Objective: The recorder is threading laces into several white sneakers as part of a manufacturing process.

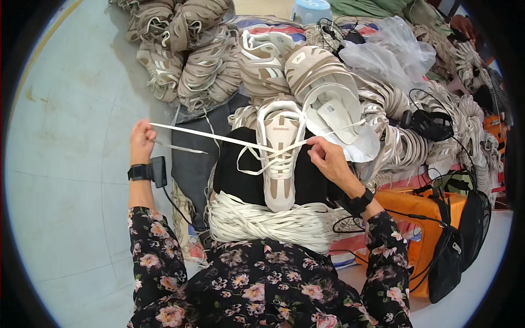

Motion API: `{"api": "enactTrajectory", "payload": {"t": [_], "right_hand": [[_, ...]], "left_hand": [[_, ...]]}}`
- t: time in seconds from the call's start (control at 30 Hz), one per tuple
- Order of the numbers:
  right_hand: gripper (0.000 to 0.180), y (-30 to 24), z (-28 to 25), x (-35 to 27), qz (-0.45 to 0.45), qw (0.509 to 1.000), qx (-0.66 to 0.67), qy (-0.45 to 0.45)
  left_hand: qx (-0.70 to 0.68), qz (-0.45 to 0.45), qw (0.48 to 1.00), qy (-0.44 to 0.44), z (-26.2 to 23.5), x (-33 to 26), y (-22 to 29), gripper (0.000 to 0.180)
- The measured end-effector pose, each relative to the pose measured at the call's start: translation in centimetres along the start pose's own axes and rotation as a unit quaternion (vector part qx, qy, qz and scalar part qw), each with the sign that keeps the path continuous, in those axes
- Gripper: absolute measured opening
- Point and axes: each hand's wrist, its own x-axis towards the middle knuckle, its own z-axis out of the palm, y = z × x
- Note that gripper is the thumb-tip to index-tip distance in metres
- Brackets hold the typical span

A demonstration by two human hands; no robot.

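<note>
On the lap, behind a bundle of white laces [273,221], sits a beige sneaker [278,158], both hands pinching its lace [208,134], left hand [141,141] pulling it taut, right hand [327,158] by the eyelets, more sneakers [191,60] heaped beyond.

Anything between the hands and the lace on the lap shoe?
Nothing visible. Left hand and right hand each already pinch an end of the white lace, which runs taut to the shoe.
</note>
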Motion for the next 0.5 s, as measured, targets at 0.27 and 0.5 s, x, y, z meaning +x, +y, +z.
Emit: {"api": "enactTrajectory", "payload": {"t": [0.27, 0.5], "right_hand": [[0.009, -1.5, 2.5, 1.7, -0.235, 0.922, -0.305, 0.032], [0.007, 3.9, -9.1, 0.7, 0.005, 0.909, -0.316, 0.272]], "left_hand": [[0.659, 0.366, 0.574, -0.319, 16.3, -12.9, -11.4, 0.029], [0.664, 0.344, 0.507, -0.428, 16.2, -12.2, -14.8, 0.037]]}}
